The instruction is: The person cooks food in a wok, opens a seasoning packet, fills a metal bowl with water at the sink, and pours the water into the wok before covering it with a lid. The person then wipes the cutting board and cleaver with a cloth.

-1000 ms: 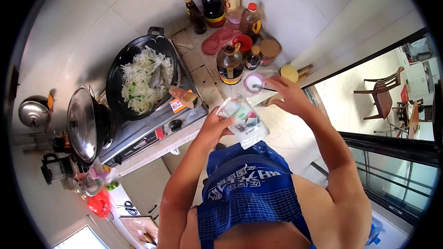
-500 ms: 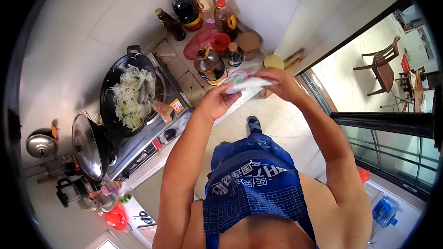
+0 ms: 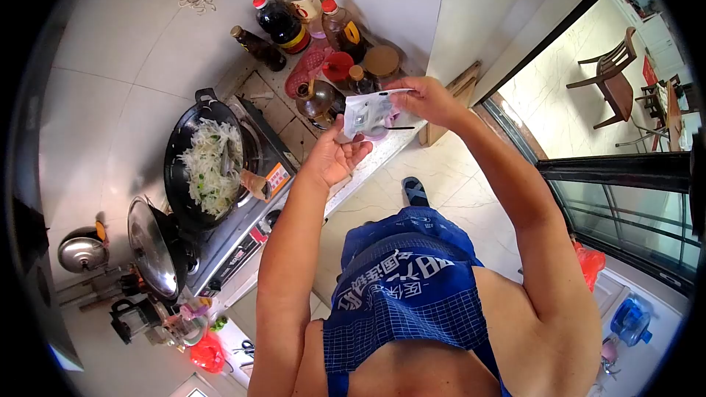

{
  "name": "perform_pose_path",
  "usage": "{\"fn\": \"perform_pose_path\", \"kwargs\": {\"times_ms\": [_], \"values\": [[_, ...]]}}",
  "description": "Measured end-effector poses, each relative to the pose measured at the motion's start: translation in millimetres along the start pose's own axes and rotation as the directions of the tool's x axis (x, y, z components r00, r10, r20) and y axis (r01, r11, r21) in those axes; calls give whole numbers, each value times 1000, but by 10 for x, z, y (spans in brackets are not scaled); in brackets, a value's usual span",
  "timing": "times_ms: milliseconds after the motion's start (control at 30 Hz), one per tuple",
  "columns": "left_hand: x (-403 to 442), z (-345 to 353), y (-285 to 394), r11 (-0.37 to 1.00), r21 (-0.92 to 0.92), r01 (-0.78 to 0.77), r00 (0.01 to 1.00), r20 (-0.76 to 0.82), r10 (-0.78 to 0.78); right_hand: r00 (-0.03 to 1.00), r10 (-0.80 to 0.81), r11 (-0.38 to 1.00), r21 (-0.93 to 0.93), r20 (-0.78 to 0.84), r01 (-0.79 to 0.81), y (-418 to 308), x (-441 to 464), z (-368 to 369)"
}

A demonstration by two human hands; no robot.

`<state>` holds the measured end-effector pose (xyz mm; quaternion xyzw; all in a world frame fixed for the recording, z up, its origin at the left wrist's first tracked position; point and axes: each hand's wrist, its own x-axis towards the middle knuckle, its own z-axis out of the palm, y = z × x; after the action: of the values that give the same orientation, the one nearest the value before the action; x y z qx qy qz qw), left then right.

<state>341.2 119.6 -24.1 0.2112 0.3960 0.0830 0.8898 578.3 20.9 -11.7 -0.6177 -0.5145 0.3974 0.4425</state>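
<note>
A white printed packet (image 3: pixel 366 113) is tilted over the counter's edge, between both hands. My right hand (image 3: pixel 426 100) pinches its upper right end. At its lower left corner is my left hand (image 3: pixel 337 156), with the thumb against the packet and the other fingers spread below. Just under the packet, a pink-rimmed bowl (image 3: pixel 379 134) shows only in part, with a dark handle beside it. Behind the packet stand an open brown bottle (image 3: pixel 316 100) and a small dark bottle (image 3: pixel 362 82).
On the stove at left, a black wok (image 3: pixel 173 163) holds pale shreds with green bits and a spatula. A lidded pan (image 3: pixel 153 247) sits nearer. Several sauce bottles, a red lid (image 3: pixel 338 66) and a jar (image 3: pixel 382 62) stand at the back. A wooden chair (image 3: pixel 612 82) shows through the doorway.
The packet has gone from upright in my left hand to tilted above the bowl. My right hand has moved onto its upper end, and my left fingers have spread. The view has shifted.
</note>
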Motion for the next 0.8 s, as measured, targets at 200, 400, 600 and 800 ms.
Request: {"fn": "perform_pose_path", "kwargs": {"times_ms": [200, 400, 600, 800], "values": [[-52, -34, 31, 995, 62, 84, 995, 48, -87, 998, 60, 987, 153, -2, -59, -132, 3, -34], [-218, -44, -31, 994, 111, 4, 998, 66, -12, 997, 80, 989, 123, -2, -79, -64, 40, -107], [-467, -236, -320, 977, 202, -69, 996, -40, 79, 990, 112, 976, 195, -80, -95, -172, -44, -91], [-690, -476, -540, 992, 123, -40, 997, -67, 49, 995, 96, 985, 147, -32, -90, 15, -87, -131]]}}
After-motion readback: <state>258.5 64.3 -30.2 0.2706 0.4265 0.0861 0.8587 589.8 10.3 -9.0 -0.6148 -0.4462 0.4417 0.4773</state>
